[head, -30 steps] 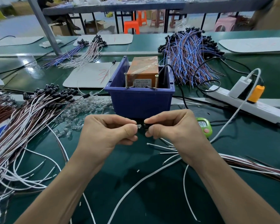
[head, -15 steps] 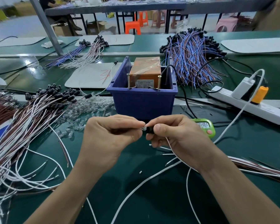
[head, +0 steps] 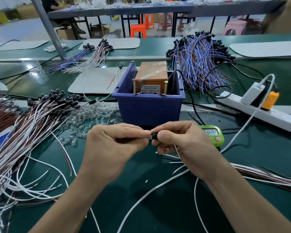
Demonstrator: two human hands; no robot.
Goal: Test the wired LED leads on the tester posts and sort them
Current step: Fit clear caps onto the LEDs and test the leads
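My left hand [head: 114, 145] and my right hand [head: 183, 145] meet in front of the blue bin [head: 148, 108]. Between their fingertips is one wired LED lead [head: 152, 136]: my right hand pinches its black holder, my left hand pinches the clear LED tip. Its thin wires trail down under my right palm. The tester, an orange box [head: 151, 76], sits in the bin with two upright metal posts [head: 134, 86] at its front. A pile of white and brown leads [head: 32, 125] lies at the left.
Loose clear LEDs [head: 91, 116] are scattered left of the bin. A green timer [head: 211, 133] sits at the right, with a white power strip [head: 259, 110] behind it. Blue and brown leads [head: 200, 63] are heaped at the back right. More wires [head: 267, 179] lie at the right.
Both hands stay pinched together on the lead; my fingertips have closed tighter over the LED and holder. The view has shifted slightly.
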